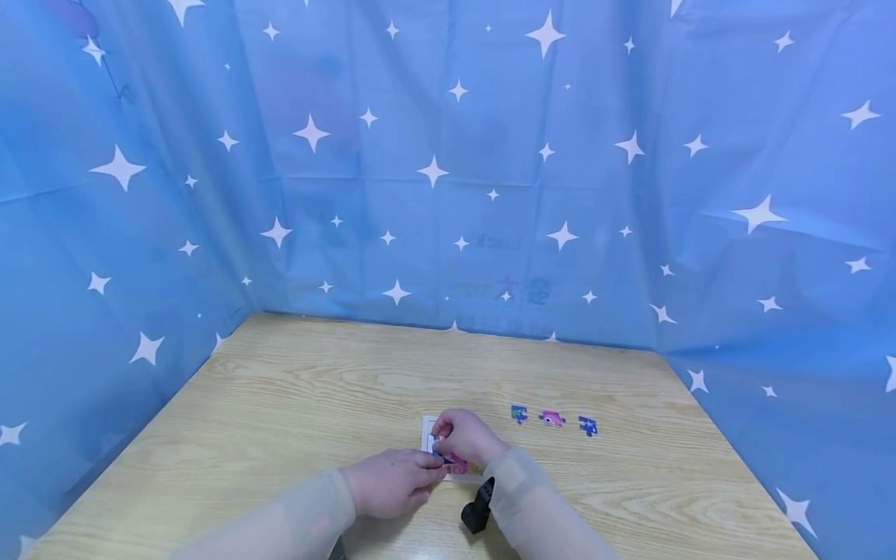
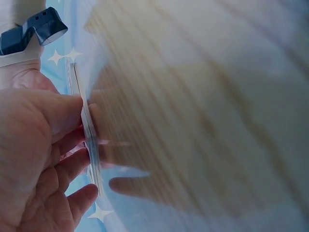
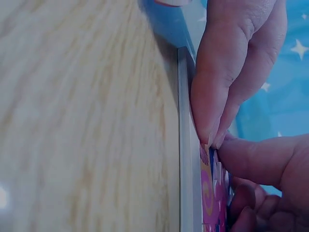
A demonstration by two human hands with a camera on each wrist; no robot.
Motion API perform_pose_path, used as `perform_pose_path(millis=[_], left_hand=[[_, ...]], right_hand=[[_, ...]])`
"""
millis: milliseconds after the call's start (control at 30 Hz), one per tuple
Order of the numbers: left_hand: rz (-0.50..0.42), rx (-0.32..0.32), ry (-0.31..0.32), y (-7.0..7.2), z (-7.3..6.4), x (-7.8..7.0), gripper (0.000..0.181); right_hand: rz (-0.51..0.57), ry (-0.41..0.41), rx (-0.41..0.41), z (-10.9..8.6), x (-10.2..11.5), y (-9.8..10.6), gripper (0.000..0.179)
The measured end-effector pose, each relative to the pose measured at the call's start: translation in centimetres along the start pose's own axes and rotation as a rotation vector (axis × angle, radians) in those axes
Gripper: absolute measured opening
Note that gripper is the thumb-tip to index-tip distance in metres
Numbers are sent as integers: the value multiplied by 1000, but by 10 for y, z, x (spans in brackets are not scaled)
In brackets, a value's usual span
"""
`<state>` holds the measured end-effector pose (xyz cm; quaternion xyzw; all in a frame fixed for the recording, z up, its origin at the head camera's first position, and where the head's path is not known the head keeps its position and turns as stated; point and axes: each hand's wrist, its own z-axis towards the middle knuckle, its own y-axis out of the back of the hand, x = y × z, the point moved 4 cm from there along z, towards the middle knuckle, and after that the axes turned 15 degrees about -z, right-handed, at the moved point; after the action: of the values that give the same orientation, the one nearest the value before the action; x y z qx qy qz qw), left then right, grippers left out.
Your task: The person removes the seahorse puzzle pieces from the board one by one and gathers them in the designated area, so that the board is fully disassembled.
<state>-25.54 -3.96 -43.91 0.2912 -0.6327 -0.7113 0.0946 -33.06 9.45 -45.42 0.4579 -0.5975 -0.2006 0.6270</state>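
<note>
By the right grip (image 1: pixel 467 437), a small blue puzzle piece (image 1: pixel 438 453) appears to be pinched between thumb and fingertips, mostly hidden by them. The left grip (image 1: pixel 392 482) is held nearly flat beside it, its fingers extended and rested on the edge of a white-rimmed puzzle tray (image 1: pixel 426 426). The tray is set on the desk (image 1: pixel 336 389) directly beneath both sets of fingertips; its pink and orange picture (image 1: pixel 458 465) is partly covered by the right grip. To the right of that grip, and slightly beyond it, three loose pieces are laid apart in a row: a blue-green one (image 1: pixel 519 413) nearest, a pink one (image 1: pixel 552 418) in the middle, a blue one (image 1: pixel 588 425) farthest. Below the right grip, a black device (image 1: pixel 478 509) is worn at the wrist. Beyond both grips, a blue star-patterned curtain (image 1: pixel 392 202) is hung.
</note>
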Motion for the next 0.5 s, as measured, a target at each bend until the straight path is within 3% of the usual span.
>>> perform_pose_path(millis=[333, 500], left_hand=[[-40, 22, 37, -4, 0, 5, 44], [-37, 15, 36, -4, 0, 5, 45]], right_hand=[[36, 4, 16, 0, -2, 0, 13], [31, 5, 55, 1, -5, 1, 22]])
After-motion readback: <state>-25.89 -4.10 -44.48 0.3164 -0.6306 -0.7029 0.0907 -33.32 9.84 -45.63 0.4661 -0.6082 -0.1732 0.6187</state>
